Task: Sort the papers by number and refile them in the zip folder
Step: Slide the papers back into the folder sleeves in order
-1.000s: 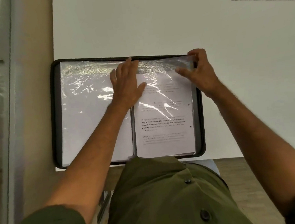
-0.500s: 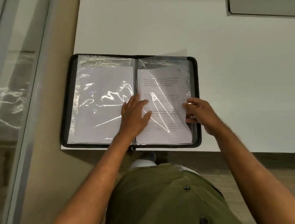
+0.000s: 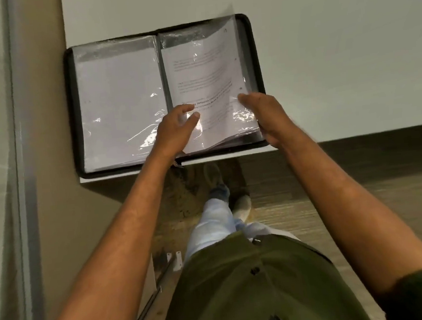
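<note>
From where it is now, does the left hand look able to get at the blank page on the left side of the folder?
Probably yes. The left hand rests at the spine, right beside the left sleeve page, and nothing lies on that page. The right hand is lifting the right sleeve, well clear of it.

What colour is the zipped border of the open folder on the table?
Black. The zip folder's fabric border shows best in the head view, which is the only one.
</note>
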Action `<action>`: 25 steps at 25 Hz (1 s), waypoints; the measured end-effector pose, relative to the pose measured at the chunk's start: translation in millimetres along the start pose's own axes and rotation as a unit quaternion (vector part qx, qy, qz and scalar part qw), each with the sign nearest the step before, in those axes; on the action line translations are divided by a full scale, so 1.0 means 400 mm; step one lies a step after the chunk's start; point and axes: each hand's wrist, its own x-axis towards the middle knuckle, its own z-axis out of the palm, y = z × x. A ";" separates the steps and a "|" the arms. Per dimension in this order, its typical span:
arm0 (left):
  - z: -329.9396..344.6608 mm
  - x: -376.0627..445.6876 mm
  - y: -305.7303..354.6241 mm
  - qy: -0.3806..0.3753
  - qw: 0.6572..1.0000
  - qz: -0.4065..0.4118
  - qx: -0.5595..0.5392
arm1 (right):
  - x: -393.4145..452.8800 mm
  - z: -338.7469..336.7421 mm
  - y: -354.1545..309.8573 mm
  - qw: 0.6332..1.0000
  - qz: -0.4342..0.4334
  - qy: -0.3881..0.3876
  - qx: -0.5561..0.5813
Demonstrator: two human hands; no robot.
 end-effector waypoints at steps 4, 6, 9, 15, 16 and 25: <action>-0.026 -0.023 0.038 -0.022 0.994 -0.038 -0.098 | -0.025 0.093 0.015 0.963 0.035 -0.081 0.253; -0.042 -0.020 0.059 -0.035 0.989 -0.058 -0.135 | -0.037 0.146 0.011 0.955 0.026 -0.109 0.275; -0.081 -0.010 0.073 -0.055 0.978 -0.067 -0.192 | -0.056 0.219 -0.003 0.971 -0.006 -0.115 0.207; -0.273 0.003 0.057 -0.045 0.947 -0.093 -0.306 | -0.048 0.371 -0.039 0.986 -0.053 -0.157 -0.004; -0.311 0.002 0.052 -0.037 0.946 -0.091 -0.310 | -0.044 0.400 -0.043 0.983 -0.059 -0.168 -0.033; -0.496 0.061 -0.174 0.030 0.927 -0.176 -0.331 | 0.011 0.589 0.014 0.960 -0.076 -0.185 -0.195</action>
